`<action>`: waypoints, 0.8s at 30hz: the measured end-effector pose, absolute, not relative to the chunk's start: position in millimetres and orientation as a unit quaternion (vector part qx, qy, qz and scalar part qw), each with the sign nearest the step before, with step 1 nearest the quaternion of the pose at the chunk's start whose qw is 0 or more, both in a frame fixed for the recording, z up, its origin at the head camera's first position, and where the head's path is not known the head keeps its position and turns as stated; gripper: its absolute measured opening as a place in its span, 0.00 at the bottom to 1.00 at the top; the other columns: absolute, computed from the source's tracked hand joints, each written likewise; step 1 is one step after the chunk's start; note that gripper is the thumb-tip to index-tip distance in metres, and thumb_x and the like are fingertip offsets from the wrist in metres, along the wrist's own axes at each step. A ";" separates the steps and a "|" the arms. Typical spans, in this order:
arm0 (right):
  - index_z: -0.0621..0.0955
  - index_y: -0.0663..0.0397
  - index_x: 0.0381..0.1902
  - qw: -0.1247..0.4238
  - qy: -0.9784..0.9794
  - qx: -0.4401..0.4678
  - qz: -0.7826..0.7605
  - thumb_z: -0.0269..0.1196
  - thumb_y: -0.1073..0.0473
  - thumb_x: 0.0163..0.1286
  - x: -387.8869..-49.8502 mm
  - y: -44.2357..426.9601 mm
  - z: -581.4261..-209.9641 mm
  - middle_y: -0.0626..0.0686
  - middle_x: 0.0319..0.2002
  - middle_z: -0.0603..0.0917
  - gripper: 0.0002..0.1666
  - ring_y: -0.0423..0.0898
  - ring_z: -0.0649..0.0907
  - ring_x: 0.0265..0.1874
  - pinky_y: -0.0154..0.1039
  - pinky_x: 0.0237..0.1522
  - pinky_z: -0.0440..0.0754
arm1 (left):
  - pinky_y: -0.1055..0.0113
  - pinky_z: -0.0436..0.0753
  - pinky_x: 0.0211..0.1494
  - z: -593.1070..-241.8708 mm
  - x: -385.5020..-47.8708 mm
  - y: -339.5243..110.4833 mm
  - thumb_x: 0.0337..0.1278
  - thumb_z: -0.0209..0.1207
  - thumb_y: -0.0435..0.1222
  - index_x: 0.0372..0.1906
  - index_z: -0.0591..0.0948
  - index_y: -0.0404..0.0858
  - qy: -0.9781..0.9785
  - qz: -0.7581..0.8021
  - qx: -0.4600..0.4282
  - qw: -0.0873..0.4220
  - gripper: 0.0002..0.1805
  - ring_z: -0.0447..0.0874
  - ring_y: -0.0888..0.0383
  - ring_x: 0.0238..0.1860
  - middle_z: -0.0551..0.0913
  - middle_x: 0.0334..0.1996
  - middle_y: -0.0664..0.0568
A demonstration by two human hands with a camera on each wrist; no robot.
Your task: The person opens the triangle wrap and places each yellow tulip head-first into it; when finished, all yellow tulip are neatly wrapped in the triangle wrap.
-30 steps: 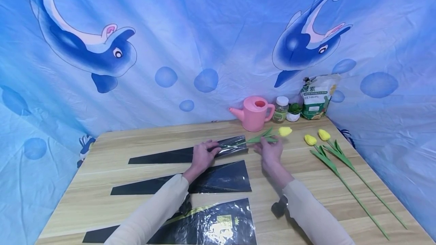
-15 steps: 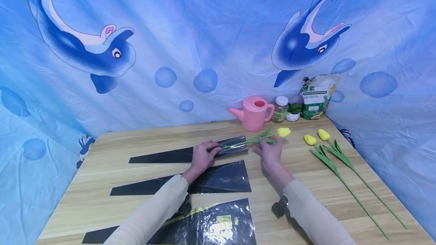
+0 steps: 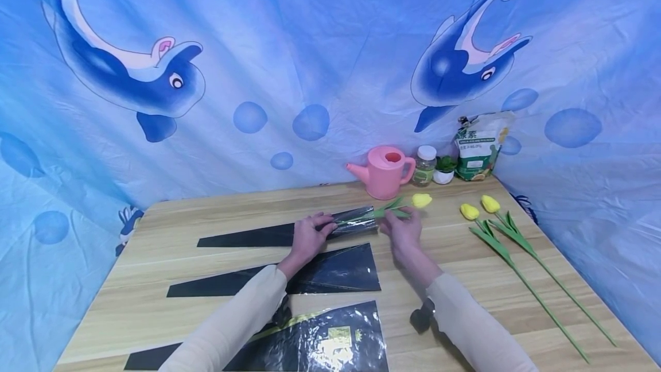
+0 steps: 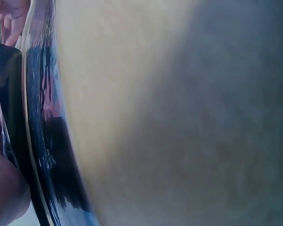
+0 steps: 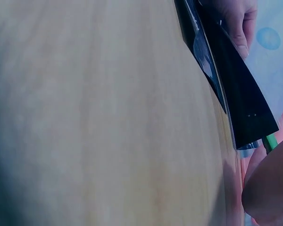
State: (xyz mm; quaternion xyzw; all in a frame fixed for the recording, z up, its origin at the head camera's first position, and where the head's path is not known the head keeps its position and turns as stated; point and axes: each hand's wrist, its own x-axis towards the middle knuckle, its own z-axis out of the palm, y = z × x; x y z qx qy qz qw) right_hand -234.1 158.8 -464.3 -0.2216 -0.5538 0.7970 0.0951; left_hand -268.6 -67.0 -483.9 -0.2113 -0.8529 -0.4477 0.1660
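Observation:
Near the back of the table, a yellow tulip (image 3: 421, 200) lies with its stem running into the wide end of a black tapered flower sleeve (image 3: 258, 236) with a clear front. My left hand (image 3: 308, 238) holds that sleeve near its mouth, thumb on top. Just outside the mouth, my right hand (image 3: 404, 233) pinches the tulip by its leaves and stem. In the right wrist view the sleeve (image 5: 245, 103) stands raised off the tabletop at its mouth, with a bit of green stem (image 5: 270, 142) beside my right hand. The lower stem is hidden in the sleeve.
Two more black sleeves, a middle one (image 3: 341, 271) and a front one (image 3: 356, 326), lie nearer me. At right rest two tulips (image 3: 470, 212). Along the back stand a pink watering can (image 3: 384, 174), a jar (image 3: 424, 166), a potted plant (image 3: 444, 170) and a bag (image 3: 477, 148).
My right hand has moved slightly left with the tulip, and its leaves and flower sit closer to the sleeve's mouth. My left hand has stayed nearly still on the sleeve.

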 end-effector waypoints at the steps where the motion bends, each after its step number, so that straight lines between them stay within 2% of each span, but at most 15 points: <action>1: 0.66 0.55 0.65 0.095 -0.557 -0.224 0.794 0.62 0.61 0.73 -234.4 159.2 -465.0 0.61 0.52 0.79 0.26 0.51 0.87 0.41 0.41 0.46 0.86 | 0.39 0.73 0.64 -483.9 -268.4 -66.9 0.55 0.71 0.33 0.40 0.89 0.32 -0.853 -0.447 -0.212 0.166 0.09 0.84 0.43 0.53 0.89 0.40 0.44; 4: 0.69 0.54 0.64 0.088 -0.570 -0.239 0.781 0.59 0.55 0.76 -234.0 161.7 -466.8 0.58 0.51 0.81 0.23 0.49 0.86 0.39 0.34 0.35 0.85 | 0.39 0.73 0.63 -484.4 -268.5 -67.2 0.55 0.72 0.33 0.40 0.89 0.31 -0.851 -0.449 -0.215 0.168 0.10 0.84 0.43 0.53 0.89 0.40 0.43; 8: 0.71 0.56 0.64 0.085 -0.564 -0.257 0.780 0.56 0.53 0.78 -232.4 164.3 -467.8 0.57 0.51 0.81 0.21 0.49 0.85 0.41 0.34 0.39 0.84 | 0.41 0.77 0.60 -485.1 -268.7 -67.6 0.54 0.72 0.33 0.40 0.89 0.31 -0.851 -0.448 -0.216 0.171 0.10 0.84 0.43 0.53 0.89 0.41 0.43; 11: 0.70 0.57 0.65 0.088 -0.547 -0.262 0.790 0.57 0.56 0.78 -232.6 164.5 -467.0 0.58 0.52 0.80 0.22 0.50 0.85 0.44 0.38 0.51 0.83 | 0.41 0.77 0.61 -485.7 -268.8 -67.6 0.54 0.72 0.33 0.40 0.89 0.32 -0.851 -0.447 -0.217 0.171 0.10 0.84 0.43 0.53 0.89 0.41 0.43; 18: 0.72 0.57 0.63 0.089 -0.527 -0.280 0.798 0.60 0.58 0.75 -235.1 162.1 -464.7 0.59 0.51 0.83 0.22 0.50 0.87 0.41 0.37 0.48 0.85 | 0.38 0.76 0.60 -485.0 -268.6 -66.4 0.54 0.72 0.33 0.39 0.89 0.31 -0.848 -0.444 -0.225 0.182 0.09 0.85 0.44 0.51 0.89 0.40 0.43; 24: 0.72 0.60 0.62 0.078 -0.522 -0.272 0.804 0.61 0.62 0.73 -235.7 158.0 -463.3 0.60 0.51 0.82 0.22 0.50 0.87 0.43 0.36 0.48 0.85 | 0.36 0.72 0.63 -484.6 -268.0 -64.9 0.54 0.72 0.32 0.39 0.89 0.31 -0.844 -0.456 -0.222 0.176 0.09 0.85 0.43 0.52 0.89 0.40 0.43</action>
